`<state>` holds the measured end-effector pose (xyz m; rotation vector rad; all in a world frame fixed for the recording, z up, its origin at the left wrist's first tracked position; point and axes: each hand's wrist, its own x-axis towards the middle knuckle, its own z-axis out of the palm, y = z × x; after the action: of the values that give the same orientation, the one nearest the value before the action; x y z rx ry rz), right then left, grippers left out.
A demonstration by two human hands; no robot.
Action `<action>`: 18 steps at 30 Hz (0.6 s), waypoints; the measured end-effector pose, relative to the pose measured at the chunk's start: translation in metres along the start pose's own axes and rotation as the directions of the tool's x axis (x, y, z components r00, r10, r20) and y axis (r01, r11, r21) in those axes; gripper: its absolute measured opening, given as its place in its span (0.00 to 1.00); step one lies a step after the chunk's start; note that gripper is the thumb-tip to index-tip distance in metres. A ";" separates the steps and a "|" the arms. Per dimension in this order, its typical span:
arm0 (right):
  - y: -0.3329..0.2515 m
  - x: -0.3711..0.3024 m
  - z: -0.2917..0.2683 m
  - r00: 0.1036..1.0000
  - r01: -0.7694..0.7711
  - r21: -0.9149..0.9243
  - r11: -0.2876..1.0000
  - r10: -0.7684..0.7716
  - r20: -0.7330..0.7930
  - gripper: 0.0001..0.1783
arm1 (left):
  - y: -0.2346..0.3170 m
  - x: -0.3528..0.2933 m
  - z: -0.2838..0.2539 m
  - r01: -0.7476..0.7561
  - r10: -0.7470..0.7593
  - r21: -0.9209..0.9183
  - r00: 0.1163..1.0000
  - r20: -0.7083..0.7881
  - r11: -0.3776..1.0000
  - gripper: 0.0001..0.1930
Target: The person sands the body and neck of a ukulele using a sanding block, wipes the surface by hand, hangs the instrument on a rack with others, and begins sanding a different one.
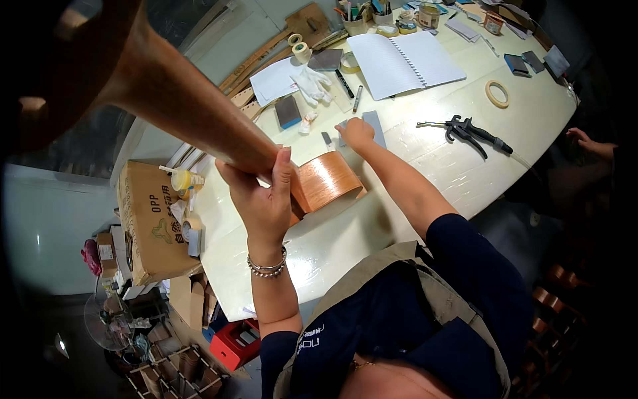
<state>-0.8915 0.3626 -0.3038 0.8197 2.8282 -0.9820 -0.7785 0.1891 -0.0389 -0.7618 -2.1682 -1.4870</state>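
A glossy brown wooden instrument, like a small guitar, slants in from the upper left, its long neck close to the camera. Its curved body rests on or just above the table. My left hand is closed round the neck where it meets the body, thumb up. Beyond the body, my right hand reaches over the table with its fingers curled at a flat grey piece, partly hidden by the hand. A grey strip lies beside that hand, and a small grey block is on its left.
On the pale table lie a black air blow gun with a hose, an open spiral notebook, a tape roll, white gloves and a sanding block. A cardboard box stands left. Another person's hand shows far right.
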 end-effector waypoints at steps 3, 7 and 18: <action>0.002 0.003 0.021 0.998 0.019 -0.192 0.981 -0.030 -0.054 0.23 | 0.001 0.002 0.003 -0.019 0.019 0.033 1.000 -0.003 0.999 0.24; 0.014 -0.010 0.025 0.965 0.180 -0.017 0.984 -0.180 -0.190 0.23 | -0.001 0.005 0.007 -0.075 0.076 0.074 0.997 0.000 0.994 0.23; 0.024 -0.183 -0.160 0.830 0.557 0.686 0.467 -0.342 -0.441 0.15 | 0.021 -0.012 0.018 -0.221 0.212 0.227 0.975 0.064 0.949 0.21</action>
<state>-0.7006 0.3861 -0.1532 0.1131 2.7597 -2.5241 -0.7563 0.2090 -0.0375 -0.9171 -2.1580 -1.0952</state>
